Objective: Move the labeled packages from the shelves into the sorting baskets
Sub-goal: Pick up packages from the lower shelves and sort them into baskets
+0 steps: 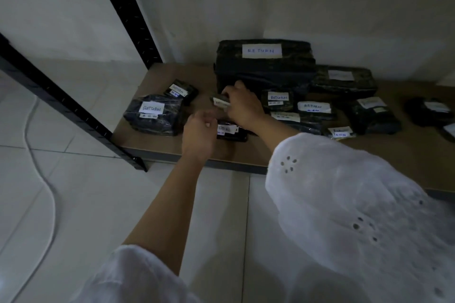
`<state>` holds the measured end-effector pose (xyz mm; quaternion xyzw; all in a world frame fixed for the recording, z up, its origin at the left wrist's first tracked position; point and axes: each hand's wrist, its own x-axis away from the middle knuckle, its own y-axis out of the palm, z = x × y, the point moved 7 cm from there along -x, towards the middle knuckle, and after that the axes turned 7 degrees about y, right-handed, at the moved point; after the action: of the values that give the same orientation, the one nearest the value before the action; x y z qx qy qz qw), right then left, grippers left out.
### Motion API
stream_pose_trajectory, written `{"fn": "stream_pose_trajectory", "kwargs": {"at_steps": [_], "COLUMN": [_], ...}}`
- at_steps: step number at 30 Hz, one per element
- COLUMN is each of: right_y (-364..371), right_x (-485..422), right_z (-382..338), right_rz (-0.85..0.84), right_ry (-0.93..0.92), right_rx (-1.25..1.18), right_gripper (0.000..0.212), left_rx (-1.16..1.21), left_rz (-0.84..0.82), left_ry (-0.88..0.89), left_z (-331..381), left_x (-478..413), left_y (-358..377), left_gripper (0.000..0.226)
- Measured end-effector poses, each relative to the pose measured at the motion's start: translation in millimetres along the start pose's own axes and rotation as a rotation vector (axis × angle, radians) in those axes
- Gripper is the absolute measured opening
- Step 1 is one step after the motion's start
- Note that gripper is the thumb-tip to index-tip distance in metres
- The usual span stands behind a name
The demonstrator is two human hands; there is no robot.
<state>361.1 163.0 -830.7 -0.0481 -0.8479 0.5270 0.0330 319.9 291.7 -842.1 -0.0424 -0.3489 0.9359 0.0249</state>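
Observation:
Several dark plastic-wrapped packages with white "RETURN" labels lie on a low brown shelf board [172,145]. My right hand [242,106] pinches a small labeled package [219,101] in front of the large package [264,66] at the back. My left hand [198,134] hovers with loosely curled fingers just left of another small package [230,131] near the shelf's front edge; whether it touches the package cannot be told. A rounded package [154,118] lies at the left, with a small one [181,91] behind it. No basket is in view.
More labeled packages [312,108] spread to the right along the shelf, up to the frame's right edge. A black metal rack post [128,12] and a diagonal beam [61,101] stand at the left. A white cable [41,174] runs over the tiled floor.

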Motion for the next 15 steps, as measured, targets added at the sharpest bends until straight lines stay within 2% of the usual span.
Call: {"fn": "stream_pose_trajectory", "kwargs": {"at_steps": [4,8,13,15], "right_y": [-40,-72,-79,-78], "right_x": [6,19,39,46], "right_z": [40,94,168,189], "right_rz": [0.079,0.118,0.284,0.321], "right_ry": [0.174,0.325,0.624,0.701], "right_rx": [-0.484,-0.915,-1.019,-0.945], "right_gripper": [0.042,0.032,0.026,0.027], "left_rx": [0.024,0.016,0.012,-0.088], "left_rz": [-0.059,-0.126,-0.167,-0.163], "left_ry": [0.025,0.079,0.002,-0.039], "left_z": [25,50,73,77], "left_x": [-1,-14,-39,-47], "left_y": [26,64,104,115], "left_gripper": [0.028,0.027,0.040,0.042]}}
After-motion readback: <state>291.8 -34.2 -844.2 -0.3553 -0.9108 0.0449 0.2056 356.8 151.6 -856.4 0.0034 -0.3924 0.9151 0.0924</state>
